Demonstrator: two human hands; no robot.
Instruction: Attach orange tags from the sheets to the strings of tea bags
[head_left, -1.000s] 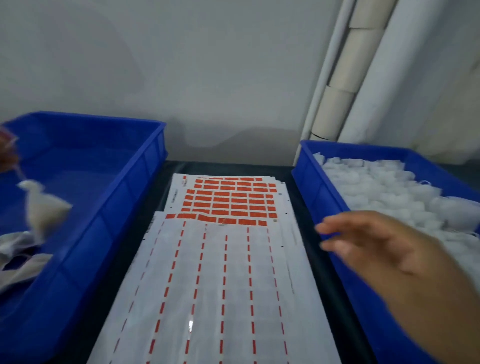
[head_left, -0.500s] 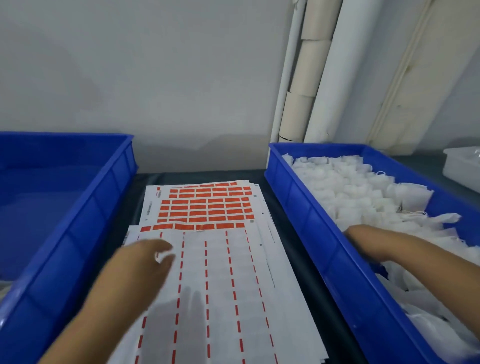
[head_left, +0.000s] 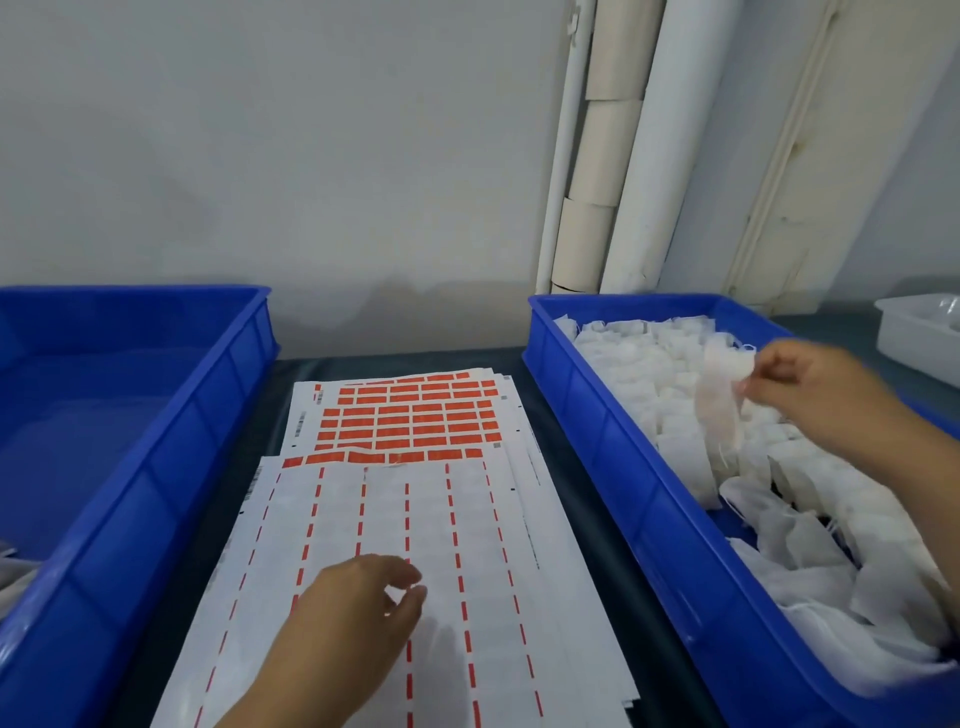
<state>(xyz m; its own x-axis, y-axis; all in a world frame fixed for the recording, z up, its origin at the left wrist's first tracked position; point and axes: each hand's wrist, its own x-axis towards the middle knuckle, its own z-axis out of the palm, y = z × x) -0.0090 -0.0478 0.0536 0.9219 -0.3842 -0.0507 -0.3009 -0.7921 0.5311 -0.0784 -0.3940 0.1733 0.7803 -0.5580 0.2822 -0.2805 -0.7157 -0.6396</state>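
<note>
A dark worktop (head_left: 613, 519) runs up to a plain pale grey wall (head_left: 311, 156), where white pipes and a column of beige cardboard tubes (head_left: 602, 156) lean in the corner. In the middle of the worktop lies a stack of white paper sheets: the nearer, used white sheet with dashed orange lines (head_left: 395, 545) overlaps the farther white sheet of orange rectangular tags (head_left: 410, 415), whose rows are still largely full. On the left stands a blue plastic crate (head_left: 156, 499), mostly bare inside, with a bit of white material at its near left edge. On the right a second blue plastic crate (head_left: 613, 447) is filled with white gauzy tea bags (head_left: 649, 374). A small white plastic tray (head_left: 914, 338) sits at the far right edge.

The right hand (head_left: 810, 384) is raised over the right crate, its fingers pinching one white mesh tea bag (head_left: 719, 384) lifted above the pile. The left hand (head_left: 358, 608) hovers over the used sheet with fingers loosely curled, thumb and forefinger near each other, holding nothing visible.
</note>
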